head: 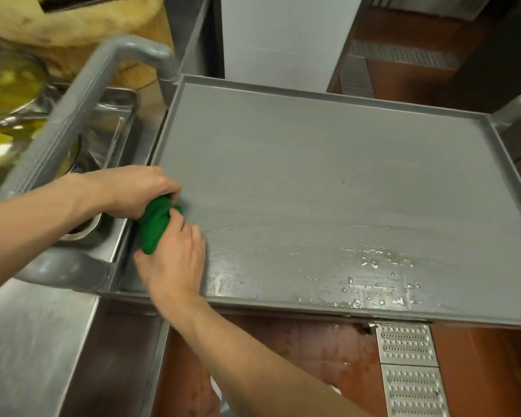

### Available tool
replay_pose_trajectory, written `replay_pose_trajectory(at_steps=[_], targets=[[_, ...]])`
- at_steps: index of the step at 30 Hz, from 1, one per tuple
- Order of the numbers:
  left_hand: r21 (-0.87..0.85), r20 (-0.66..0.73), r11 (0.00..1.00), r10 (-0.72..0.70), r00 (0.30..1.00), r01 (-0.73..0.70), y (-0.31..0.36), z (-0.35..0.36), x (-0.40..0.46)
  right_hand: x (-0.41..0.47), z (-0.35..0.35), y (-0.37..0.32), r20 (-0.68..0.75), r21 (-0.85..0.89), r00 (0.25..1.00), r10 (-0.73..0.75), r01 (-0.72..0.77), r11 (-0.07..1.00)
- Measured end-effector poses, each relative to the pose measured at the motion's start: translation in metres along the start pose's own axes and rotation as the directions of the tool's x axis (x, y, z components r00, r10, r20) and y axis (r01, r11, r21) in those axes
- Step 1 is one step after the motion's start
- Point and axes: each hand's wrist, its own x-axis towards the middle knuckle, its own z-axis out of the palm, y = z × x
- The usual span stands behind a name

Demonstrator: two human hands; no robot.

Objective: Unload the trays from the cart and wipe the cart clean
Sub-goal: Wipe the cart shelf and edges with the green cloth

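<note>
Grey cart top (pixel 313 164), wet streaks, green cloth (pixel 154 227) at left edge

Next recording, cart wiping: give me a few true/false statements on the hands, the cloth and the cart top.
1. Both hands, left hand and right hand, grip the green cloth. True.
2. Trays are stacked on the cart top. False: no trays on it.
3. Water droplets sit near the cart top's near edge. True.
4. The cloth is spread flat at the cart top's centre. False: it is bunched at the left edge.
</note>
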Motion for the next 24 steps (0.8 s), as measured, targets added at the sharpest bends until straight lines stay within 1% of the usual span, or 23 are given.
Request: replay_pose_trajectory(at_steps=[1,2,4,5,6,9,11,15,19,22,24], targets=[[0.001,0.015,1.000,0.012,1.000,-0.012,0.001,-0.003,-0.001,0.001,-0.004,-0.003,0.024,0.107,0.998,0.065,-0.067,0.992],[-0.001,0.038,1.000,0.015,0.999,-0.015,0.002,-0.006,-0.003,0.001,-0.011,-0.004,0.077,0.196,0.990,0.121,-0.134,0.971],[-0.006,0.083,1.000,-0.004,0.997,0.005,0.012,-0.014,-0.001,0.006,-0.033,0.003,0.223,0.305,0.957,0.186,-0.250,0.919],[-0.015,0.107,0.999,-0.032,0.994,0.034,0.016,-0.018,-0.003,0.009,-0.044,0.007,0.276,0.332,0.943,0.185,-0.274,0.903],[-0.035,0.114,0.998,-0.052,0.992,0.056,0.021,-0.022,-0.001,0.011,-0.059,0.015,0.296,0.352,0.938,0.182,-0.284,0.892],[-0.157,0.066,0.977,-0.133,0.989,0.142,0.044,-0.033,0.023,0.023,-0.113,0.055,0.277,0.416,0.941,0.193,-0.299,0.859],[-0.203,0.028,0.972,-0.117,0.993,0.120,0.072,-0.046,0.054,0.031,-0.152,0.085,0.233,0.418,0.955,0.185,-0.270,0.868],[-0.209,-0.073,0.977,0.018,0.997,-0.033,0.165,-0.078,0.130,0.035,-0.236,0.152,0.068,0.290,0.984,0.163,-0.176,0.941],[-0.160,-0.167,0.966,0.178,0.970,-0.205,0.260,-0.095,0.207,0.022,-0.323,0.223,-0.055,0.102,0.987,0.152,-0.146,0.984],[-0.164,-0.282,0.926,0.286,0.916,-0.340,0.329,-0.095,0.261,0.002,-0.380,0.278,-0.207,-0.071,0.972,0.111,-0.128,0.989],[-0.157,-0.395,0.879,0.362,0.844,-0.451,0.378,-0.096,0.294,-0.013,-0.411,0.313,-0.316,-0.257,0.947,0.062,-0.149,0.955]])
